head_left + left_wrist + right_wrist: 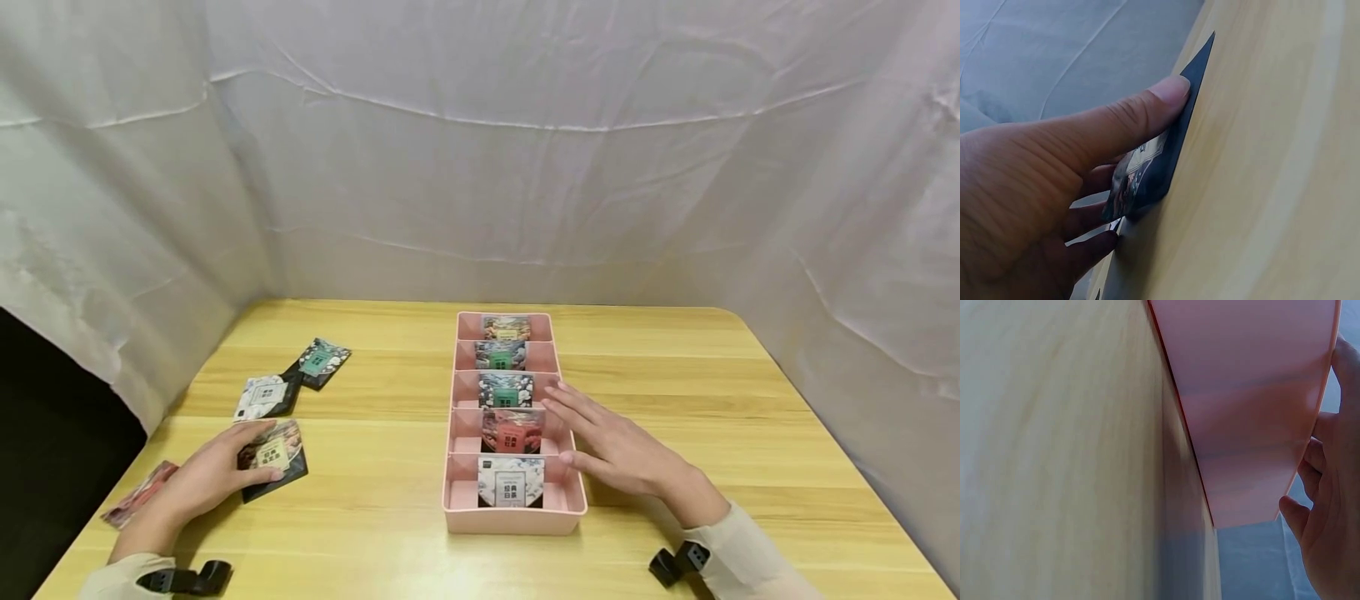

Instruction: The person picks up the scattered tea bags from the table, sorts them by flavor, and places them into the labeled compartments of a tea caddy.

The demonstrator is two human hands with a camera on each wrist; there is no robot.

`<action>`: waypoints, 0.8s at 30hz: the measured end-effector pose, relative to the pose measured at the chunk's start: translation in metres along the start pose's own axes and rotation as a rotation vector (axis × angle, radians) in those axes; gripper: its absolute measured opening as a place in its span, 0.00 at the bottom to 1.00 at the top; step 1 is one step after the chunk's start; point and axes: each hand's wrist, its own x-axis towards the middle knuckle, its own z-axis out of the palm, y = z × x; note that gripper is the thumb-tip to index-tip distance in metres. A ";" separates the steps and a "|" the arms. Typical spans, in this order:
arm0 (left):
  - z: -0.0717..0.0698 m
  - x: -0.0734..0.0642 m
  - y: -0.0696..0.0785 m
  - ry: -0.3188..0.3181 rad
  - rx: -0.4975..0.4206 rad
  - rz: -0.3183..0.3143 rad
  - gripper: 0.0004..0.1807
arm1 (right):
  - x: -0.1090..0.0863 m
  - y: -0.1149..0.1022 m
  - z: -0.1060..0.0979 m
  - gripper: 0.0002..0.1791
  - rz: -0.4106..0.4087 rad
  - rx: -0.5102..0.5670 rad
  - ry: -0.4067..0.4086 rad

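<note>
My left hand (206, 475) pinches a tea sachet (273, 457) with a yellow label and a black lower edge. In the left wrist view the thumb (1171, 90) lies across the face of this sachet (1175, 144), which stands close over the table. The right hand (618, 446) rests with its fingers spread along the right rim of a pink divided box (512, 522); the right wrist view has its fingertips right at the rim. Sachets stand in the box's compartments: a white one (511, 483) nearest, then a red one (512, 431), with several others behind.
Left on the wooden table (360, 517) lie a green-label sachet (322, 362), a white one (262, 397) overlapping something black, and a red one (142, 496) partly behind the left wrist. A pale cloth (480, 192) hangs behind and on both sides.
</note>
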 end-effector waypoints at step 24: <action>0.000 0.005 0.008 0.106 0.063 -0.026 0.39 | 0.000 0.000 0.000 0.39 -0.013 0.000 0.010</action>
